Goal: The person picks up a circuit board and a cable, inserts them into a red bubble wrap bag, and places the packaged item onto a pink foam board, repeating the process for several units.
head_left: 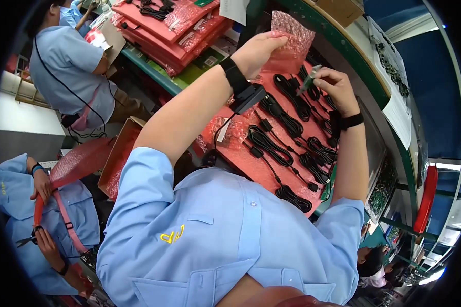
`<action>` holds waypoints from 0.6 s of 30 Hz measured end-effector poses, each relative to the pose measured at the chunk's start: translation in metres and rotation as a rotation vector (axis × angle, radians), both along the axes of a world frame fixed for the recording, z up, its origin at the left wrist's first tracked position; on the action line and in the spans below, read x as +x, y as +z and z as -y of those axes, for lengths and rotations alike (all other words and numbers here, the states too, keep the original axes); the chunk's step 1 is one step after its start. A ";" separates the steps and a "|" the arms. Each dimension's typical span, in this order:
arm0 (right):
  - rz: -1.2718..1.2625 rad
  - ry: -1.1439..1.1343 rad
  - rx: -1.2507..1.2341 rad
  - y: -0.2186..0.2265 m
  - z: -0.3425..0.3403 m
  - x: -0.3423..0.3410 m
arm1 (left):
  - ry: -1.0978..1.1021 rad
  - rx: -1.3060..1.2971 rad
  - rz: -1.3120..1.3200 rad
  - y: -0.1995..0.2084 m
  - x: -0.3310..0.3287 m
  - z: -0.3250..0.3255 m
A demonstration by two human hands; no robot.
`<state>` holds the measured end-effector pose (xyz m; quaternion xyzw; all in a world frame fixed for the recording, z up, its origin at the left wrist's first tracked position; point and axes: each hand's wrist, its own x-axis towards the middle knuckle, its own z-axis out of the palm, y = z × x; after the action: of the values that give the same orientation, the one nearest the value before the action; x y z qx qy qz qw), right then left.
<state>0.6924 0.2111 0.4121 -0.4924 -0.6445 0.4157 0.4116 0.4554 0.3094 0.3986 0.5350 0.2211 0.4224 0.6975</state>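
Note:
My left hand (258,52) pinches the edge of a pink bubble-wrap bag (293,38) and holds it up above the work surface. Between the thumb and fingers of my right hand (338,89) is a small green circuit board (308,79), tilted, to the right of the bag and a little below it. Beneath both hands, several coiled black cables (281,116) with small black blocks along them lie in rows on a pink bubble-wrap sheet (243,159). More crumpled pink bubble wrap (229,134) lies at the sheet's left side.
Stacked pink sheets with cables (176,38) stand at the far left. A cardboard box (119,153) holds pink wrap. At lower left a co-worker (48,225) holds scissors and pink wrap; another person (74,64) stands behind. A green-edged shelf (353,51) curves along the right.

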 end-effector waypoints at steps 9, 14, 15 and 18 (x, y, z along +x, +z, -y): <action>0.025 -0.174 -0.032 -0.008 -0.026 0.002 | -0.549 -0.563 0.262 0.002 0.022 -0.003; -0.043 -0.148 -0.027 -0.011 -0.026 0.006 | -0.319 -0.390 0.085 -0.014 0.029 -0.004; -0.070 -0.145 -0.024 -0.012 -0.025 0.006 | -0.269 -0.367 0.078 -0.014 0.030 -0.003; 0.020 -0.171 -0.008 -0.013 -0.030 0.003 | -0.361 -0.451 0.181 -0.012 0.032 0.000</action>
<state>0.6952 0.2406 0.3988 -0.5515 -0.6024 0.3768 0.4370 0.4870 0.3094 0.3865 0.3574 0.1477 0.2777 0.8794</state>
